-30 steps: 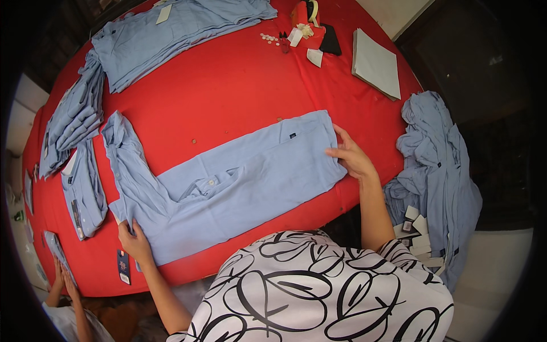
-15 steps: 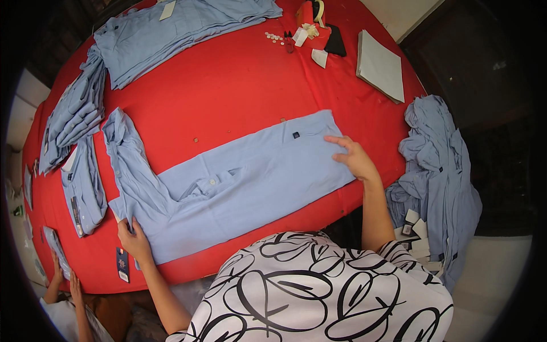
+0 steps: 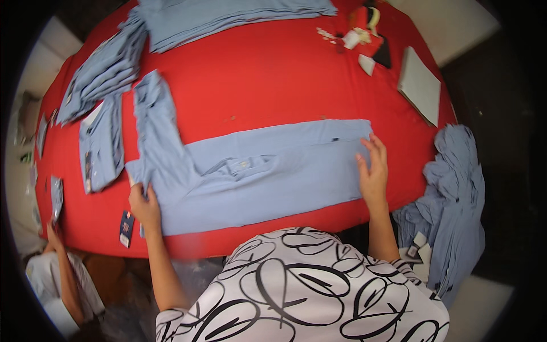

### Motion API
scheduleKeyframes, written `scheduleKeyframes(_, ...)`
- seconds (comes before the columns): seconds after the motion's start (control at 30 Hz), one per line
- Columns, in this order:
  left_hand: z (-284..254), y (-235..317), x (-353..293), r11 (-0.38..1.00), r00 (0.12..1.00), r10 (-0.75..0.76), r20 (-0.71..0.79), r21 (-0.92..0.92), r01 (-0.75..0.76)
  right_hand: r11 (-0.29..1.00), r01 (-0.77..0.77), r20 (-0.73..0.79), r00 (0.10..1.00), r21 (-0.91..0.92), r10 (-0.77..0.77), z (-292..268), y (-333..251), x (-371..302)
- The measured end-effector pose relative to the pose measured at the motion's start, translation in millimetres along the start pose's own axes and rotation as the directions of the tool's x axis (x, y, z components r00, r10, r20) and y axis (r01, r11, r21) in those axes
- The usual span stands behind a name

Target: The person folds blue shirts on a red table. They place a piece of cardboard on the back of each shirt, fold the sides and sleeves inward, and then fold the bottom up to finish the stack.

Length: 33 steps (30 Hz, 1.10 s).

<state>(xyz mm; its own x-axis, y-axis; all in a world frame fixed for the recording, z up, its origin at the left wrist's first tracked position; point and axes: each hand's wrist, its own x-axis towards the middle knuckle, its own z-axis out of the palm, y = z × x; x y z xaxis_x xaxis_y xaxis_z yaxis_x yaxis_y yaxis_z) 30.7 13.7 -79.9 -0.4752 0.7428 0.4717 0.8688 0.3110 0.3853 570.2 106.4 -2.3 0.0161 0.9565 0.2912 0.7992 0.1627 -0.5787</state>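
Observation:
A light blue shirt point(image 3: 273, 194) lies folded lengthwise on the red-covered table, one sleeve point(image 3: 156, 122) stretching away at its left end. At the shirt's near left corner, my left hand point(image 3: 145, 206) is closed on the cloth. My right hand point(image 3: 374, 171) is at the other end, fingers spread along the cloth's right edge; whether it presses down is unclear. A buttoned opening point(image 3: 244, 164) shows mid-shirt, and a small dark label point(image 3: 335, 139) nearer the right. Beside my left hand, a dark blue hang tag point(image 3: 126, 229) lies at the table's front edge.
Folded blue shirts form stacks point(image 3: 105, 71) at far left and back point(image 3: 228, 23). A folded shirt point(image 3: 102, 145) lies left. Paper sheets point(image 3: 420, 85) and small tools point(image 3: 364, 37) sit back right. Loose shirts point(image 3: 456, 194) hang at right. Another person's hand point(image 3: 54, 236) touches a packet point(image 3: 57, 196).
The whole view has shifted. My right hand's fingers have lifted and turned more upright at the shirt's right end. A fold line now runs beside the label. My left hand keeps its corner.

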Motion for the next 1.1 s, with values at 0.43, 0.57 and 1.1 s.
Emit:
scheduleKeyframes(0.43, -65.6, 12.5, 31.3, 0.950, 0.877, 0.003, 0.481, -0.275, 0.148, 0.926, 0.346, 0.340, 0.862, 0.147, -0.376, 80.3, -117.7, 76.2)
scheduleKeyframes(0.57, -83.4, 18.0, 35.5, 0.990, 0.828, 0.025, 0.560, -0.127, 0.056, 0.764, 0.575, 0.543, 0.557, 0.294, -0.628, 167.4, -206.0, 124.5)
scheduleKeyframes(1.1, -45.7, -5.3, 11.7, 0.954, 0.932, -0.122, 0.342, -0.219, 0.205, 0.673, 0.509, 0.389, 0.559, 0.537, -0.733, 238.5, -400.9, 179.4)
